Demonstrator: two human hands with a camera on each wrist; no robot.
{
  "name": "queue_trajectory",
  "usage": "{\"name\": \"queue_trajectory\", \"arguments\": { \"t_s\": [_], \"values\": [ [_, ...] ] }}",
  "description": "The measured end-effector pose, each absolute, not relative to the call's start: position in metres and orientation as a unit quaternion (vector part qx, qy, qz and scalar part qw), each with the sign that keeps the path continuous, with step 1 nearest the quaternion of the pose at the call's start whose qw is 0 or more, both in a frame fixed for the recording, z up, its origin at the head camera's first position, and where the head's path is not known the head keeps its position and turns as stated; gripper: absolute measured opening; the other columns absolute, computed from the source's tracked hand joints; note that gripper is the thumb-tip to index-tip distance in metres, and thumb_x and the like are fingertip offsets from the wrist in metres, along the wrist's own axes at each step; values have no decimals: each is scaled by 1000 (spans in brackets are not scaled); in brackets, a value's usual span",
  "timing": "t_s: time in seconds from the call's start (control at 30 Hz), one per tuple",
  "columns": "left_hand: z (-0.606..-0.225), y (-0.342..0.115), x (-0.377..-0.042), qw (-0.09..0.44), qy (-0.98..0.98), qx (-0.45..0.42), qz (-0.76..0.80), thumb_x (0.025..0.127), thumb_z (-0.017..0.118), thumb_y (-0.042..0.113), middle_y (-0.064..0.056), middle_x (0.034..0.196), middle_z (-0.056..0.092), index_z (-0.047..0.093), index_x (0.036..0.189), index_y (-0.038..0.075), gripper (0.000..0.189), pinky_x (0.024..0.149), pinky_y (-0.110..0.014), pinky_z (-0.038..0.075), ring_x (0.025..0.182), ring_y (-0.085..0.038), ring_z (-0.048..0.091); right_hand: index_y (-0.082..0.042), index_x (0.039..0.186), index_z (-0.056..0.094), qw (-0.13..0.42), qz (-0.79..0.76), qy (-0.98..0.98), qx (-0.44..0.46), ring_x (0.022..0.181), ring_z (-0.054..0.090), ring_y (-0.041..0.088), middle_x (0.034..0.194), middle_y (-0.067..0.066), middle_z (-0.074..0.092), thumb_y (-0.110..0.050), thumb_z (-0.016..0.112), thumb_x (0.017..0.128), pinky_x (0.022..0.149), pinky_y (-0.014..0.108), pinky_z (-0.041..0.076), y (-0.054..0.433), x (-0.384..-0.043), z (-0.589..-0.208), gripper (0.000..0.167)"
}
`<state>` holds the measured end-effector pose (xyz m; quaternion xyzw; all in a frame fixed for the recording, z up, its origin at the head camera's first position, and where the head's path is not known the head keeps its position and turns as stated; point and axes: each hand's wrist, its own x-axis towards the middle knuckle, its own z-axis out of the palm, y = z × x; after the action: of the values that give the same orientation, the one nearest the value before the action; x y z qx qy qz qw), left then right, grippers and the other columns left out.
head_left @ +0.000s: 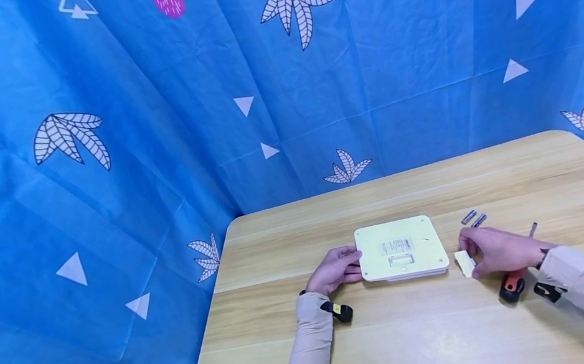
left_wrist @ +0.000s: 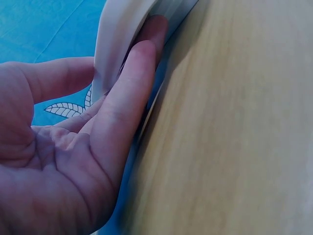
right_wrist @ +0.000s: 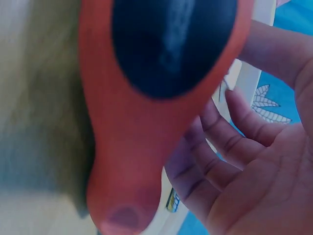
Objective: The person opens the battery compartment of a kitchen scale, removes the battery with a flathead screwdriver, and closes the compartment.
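Note:
A white rectangular device (head_left: pixel 378 266) lies with its label and an uncovered battery compartment (head_left: pixel 401 260) facing up. My left hand (head_left: pixel 335 271) grips its left edge, the thumb (left_wrist: pixel 63 78) against the rim and fingers reaching underneath. Right of the device, my right hand (head_left: pixel 497 249) pinches a small white battery cover (head_left: pixel 465 264) between thumb and fingers. A screwdriver (head_left: pixel 514 281) with an orange and black handle lies beneath the right wrist, its middle hidden by that hand. In the right wrist view the screwdriver handle (right_wrist: pixel 132 127) covers much of the scene.
Two small batteries, one farther left (head_left: pixel 468 216) and one nearer the hand (head_left: pixel 479 221), lie beyond my right hand. Everything is on a wood-grain table (head_left: pixel 406 341). A blue patterned curtain (head_left: pixel 410 63) hangs along the table's back and left side.

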<state>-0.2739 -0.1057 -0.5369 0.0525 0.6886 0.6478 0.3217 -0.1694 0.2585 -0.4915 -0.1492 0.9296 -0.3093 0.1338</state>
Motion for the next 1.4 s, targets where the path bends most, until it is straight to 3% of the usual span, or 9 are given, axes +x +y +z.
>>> {"name": "queue_trajectory", "arguments": {
  "t_s": [0.4, 0.67, 0.87, 1.13, 1.4],
  "values": [
    [-538, -105, -274, 323, 684, 53, 652, 106, 59, 16, -11, 103, 72, 50, 143, -6, 44, 83, -30, 68, 80, -13, 72, 2, 104, 54, 169, -419, 874, -181, 67, 52, 5, 79, 2, 59, -9, 87, 75, 57, 19, 47, 262, -170, -495, 45],
    [-537, -105, -274, 322, 688, 51, 649, 106, 58, 17, -9, 101, 70, 49, 143, -7, 45, 84, -31, 68, 80, -13, 71, 9, 109, 61, 186, -451, 855, -178, 68, 58, 3, 83, 4, 68, -9, 79, 87, 56, 18, 49, 272, -173, -494, 33],
    [-537, -104, -274, 320, 690, 47, 647, 106, 58, 16, -8, 100, 70, 49, 143, -6, 44, 82, -30, 68, 79, -13, 71, 8, 109, 70, 174, -452, 864, -138, 67, 59, 4, 89, 8, 75, -6, 72, 93, 55, 19, 52, 277, -174, -488, 21],
    [-536, -104, -273, 318, 689, 49, 649, 106, 58, 16, -9, 100, 70, 49, 143, -7, 45, 82, -30, 68, 79, -12, 72, 8, 112, 73, 181, -472, 857, -100, 54, 49, 3, 86, 4, 71, -9, 72, 92, 48, 18, 45, 282, -174, -474, 26],
    [-534, -105, -273, 319, 691, 51, 647, 106, 58, 17, -10, 103, 71, 48, 144, -7, 45, 83, -31, 68, 80, -13, 72, -2, 107, 79, 148, -456, 872, -98, 70, 53, 4, 99, 5, 74, -22, 72, 97, 53, 22, 51, 276, -179, -455, 24]
  ]
}}
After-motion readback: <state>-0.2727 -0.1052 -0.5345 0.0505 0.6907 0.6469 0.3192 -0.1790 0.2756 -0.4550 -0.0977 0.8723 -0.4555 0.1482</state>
